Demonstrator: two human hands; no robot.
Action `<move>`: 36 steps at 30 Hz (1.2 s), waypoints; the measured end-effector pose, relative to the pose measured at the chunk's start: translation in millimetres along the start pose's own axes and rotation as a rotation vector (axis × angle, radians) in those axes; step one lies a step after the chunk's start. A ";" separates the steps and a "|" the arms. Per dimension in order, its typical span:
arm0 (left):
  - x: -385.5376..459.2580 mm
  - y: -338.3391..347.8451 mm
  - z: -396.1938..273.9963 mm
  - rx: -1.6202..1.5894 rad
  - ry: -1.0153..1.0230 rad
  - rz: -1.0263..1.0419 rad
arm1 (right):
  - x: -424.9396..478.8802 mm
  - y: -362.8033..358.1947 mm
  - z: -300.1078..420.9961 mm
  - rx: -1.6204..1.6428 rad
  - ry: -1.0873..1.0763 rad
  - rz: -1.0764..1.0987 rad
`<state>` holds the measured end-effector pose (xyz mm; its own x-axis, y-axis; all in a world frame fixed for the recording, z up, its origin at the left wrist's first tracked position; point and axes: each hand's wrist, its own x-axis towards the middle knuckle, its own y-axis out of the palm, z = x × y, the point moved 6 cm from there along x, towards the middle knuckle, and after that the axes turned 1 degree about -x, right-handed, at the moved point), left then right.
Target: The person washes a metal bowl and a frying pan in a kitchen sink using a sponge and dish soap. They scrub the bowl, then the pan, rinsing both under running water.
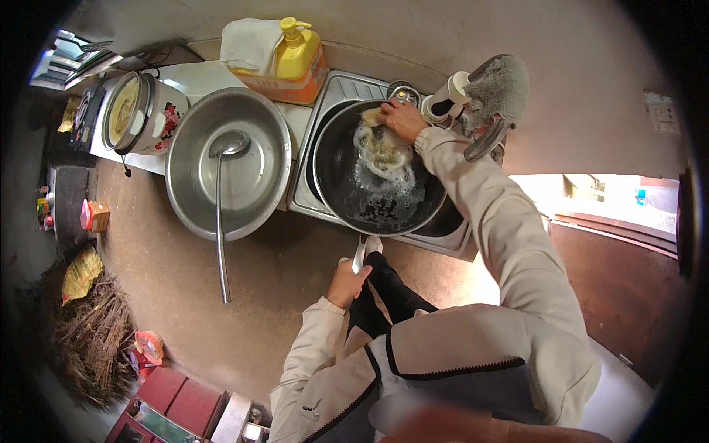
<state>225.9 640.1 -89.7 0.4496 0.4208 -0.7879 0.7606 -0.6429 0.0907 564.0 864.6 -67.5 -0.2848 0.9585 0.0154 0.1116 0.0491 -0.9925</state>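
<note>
A dark wok (343, 183) rests over a stainless steel sink (346, 91), with foamy water inside. My left hand (347, 281) is closed around the wok's handle (359, 256) at the near side. Inside the far edge of the wok, my right hand (403, 119) holds a yellowish sponge (372, 117) against the wall; its underside is hidden by my fingers. Left of the wok stands a large steel basin (191, 188) holding a long-handled metal ladle (230, 143), whose handle sticks out over the near rim.
A yellow pump bottle (299, 52) and white cloth (249, 44) sit in an orange box (293, 88) behind the basin. Farther left is a flowered pot (166, 119). A cloth (498, 91) hangs beside white pipework (448, 94). Dry brushwood (97, 338) lies on the floor.
</note>
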 end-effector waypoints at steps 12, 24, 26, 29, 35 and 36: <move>2.2 3.3 0.9 -0.082 -0.093 0.077 | -104.2 47.3 156.1 0.832 0.247 0.361; -1.3 -4.3 -0.7 -0.115 -0.109 0.055 | -85.9 44.3 88.4 0.447 0.322 0.249; 0.4 2.6 -4.9 -0.113 -0.113 0.106 | -111.0 50.2 114.9 0.597 0.195 0.119; 0.4 -2.4 1.8 -0.112 -0.126 0.109 | -73.4 37.6 160.1 0.621 0.148 0.263; -0.8 -4.2 4.1 -0.102 -0.096 0.046 | -34.2 51.3 81.7 0.486 0.363 0.059; -1.5 -4.1 3.4 -0.105 -0.097 0.053 | -47.4 53.6 76.6 0.446 0.364 0.128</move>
<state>220.5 639.9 -90.9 0.4466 0.3213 -0.8350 0.7842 -0.5900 0.1924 510.5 800.3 -130.6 0.0585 0.9876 -0.1457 -0.3103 -0.1208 -0.9429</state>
